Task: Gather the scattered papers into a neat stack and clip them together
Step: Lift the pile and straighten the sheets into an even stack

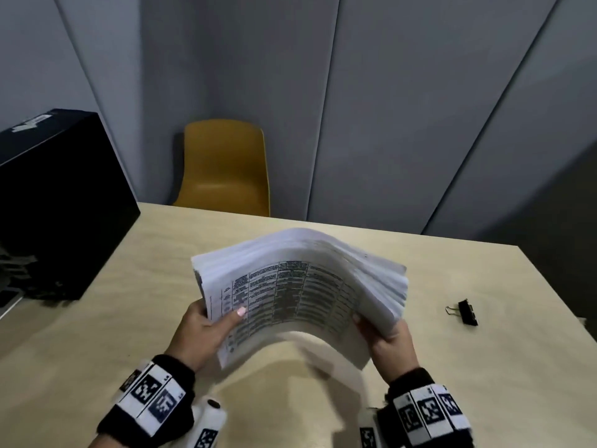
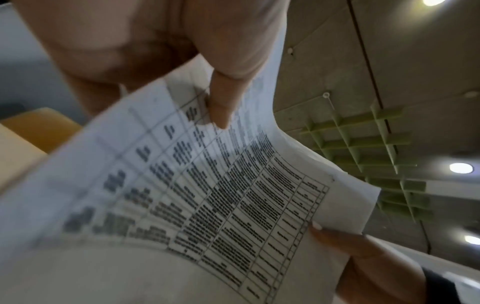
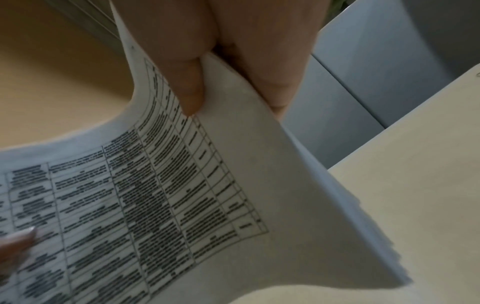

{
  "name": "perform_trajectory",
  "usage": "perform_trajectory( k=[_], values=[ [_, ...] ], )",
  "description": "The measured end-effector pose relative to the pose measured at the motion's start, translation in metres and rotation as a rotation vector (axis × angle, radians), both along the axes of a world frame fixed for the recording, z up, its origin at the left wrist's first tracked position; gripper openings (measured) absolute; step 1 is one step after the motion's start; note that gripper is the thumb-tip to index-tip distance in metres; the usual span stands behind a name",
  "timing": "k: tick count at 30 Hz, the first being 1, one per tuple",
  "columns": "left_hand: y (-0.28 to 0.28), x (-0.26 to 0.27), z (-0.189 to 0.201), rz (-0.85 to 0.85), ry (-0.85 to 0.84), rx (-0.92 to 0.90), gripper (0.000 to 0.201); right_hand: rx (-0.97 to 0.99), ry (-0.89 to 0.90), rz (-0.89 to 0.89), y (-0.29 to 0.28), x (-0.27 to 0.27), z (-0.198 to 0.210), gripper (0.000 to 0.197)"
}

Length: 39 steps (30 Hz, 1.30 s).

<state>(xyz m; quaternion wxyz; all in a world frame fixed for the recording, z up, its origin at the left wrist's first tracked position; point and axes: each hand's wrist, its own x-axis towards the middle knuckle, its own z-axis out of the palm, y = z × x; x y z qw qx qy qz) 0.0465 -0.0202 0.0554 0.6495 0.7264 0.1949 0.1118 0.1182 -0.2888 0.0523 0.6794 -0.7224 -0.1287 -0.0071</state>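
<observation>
Paper stack [image 1: 300,286], printed table on the near face: sitting in the air above the middle of the wooden table [image 1: 161,253], bowing upward into an arch between two hands, its far edge appearing to hang clear of the tabletop, though the pictures are not settling that. Going left to right: a black box [image 1: 61,205] is standing at the table's left edge; a yellow chair [image 1: 226,169] is waiting behind the far edge; the left hand [image 1: 206,331] is clamping the stack's left short edge, thumb lying across the printed face and fingers going behind; the right hand [image 1: 387,337] is clamping the right short edge likewise, thumb on the print and fingers wrapping the back, as the right wrist view is confirming. Sheets at the right end are fanning out unevenly, so the edges are not yet squared. A black binder clip [image 1: 465,312] is lying on the table well to the right, untouched. Handling judgement: the bundle is looking fairly thick and moderately heavy for paper, yet limp, sagging or arching wherever it is not supported; individual sheets are sliding readily against one another, so a loose hold is risking a spill. Best hold is probably at both short edges while tapping a long edge on the table, then pinching one corner firmly while the clip is going on.
</observation>
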Motion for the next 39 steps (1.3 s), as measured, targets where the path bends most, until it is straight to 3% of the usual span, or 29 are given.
perform_trajectory(
  k=[1, 2, 9, 12, 15, 19, 22, 27, 34, 39],
  values=[
    [-0.001, -0.001, 0.003, -0.019, -0.016, 0.02, 0.024, -0.009, -0.004, -0.021, -0.002, 0.0, -0.001, 0.038],
    [-0.001, -0.001, 0.005, -0.032, -0.034, 0.041, 0.025, 0.003, 0.005, -0.021, -0.003, -0.001, -0.001, 0.029],
    [-0.019, -0.008, 0.007, 0.005, -0.081, -0.017, 0.017, -0.063, -0.001, -0.123, -0.007, -0.006, -0.005, 0.061],
    [-0.022, -0.004, 0.017, 0.03, -0.187, 0.035, 0.029, 0.013, -0.01, -0.136, -0.005, -0.006, 0.001, 0.047],
    [-0.015, -0.003, 0.021, 0.019, -0.228, 0.064, 0.029, 0.022, -0.029, -0.13, -0.001, -0.008, 0.008, 0.034],
    [-0.01, -0.005, 0.025, 0.111, -0.277, -0.017, 0.033, 0.052, -0.014, -0.245, 0.004, -0.012, 0.018, 0.063],
    [-0.017, 0.0, 0.033, 0.254, -0.274, -0.121, 0.027, 0.175, 0.052, -0.354, 0.014, -0.011, 0.029, 0.049],
    [-0.025, 0.014, 0.032, 0.415, -0.252, -0.292, 0.029, 0.194, 0.105, -0.49, 0.025, 0.0, 0.025, 0.033],
    [-0.03, 0.012, 0.03, 0.415, -0.242, -0.231, 0.022, 0.111, -0.029, -0.425, 0.024, -0.005, 0.023, 0.034],
    [-0.031, 0.01, 0.032, 0.416, -0.266, -0.228, 0.022, 0.179, 0.013, -0.484, 0.026, 0.001, 0.025, 0.03]
  ],
)
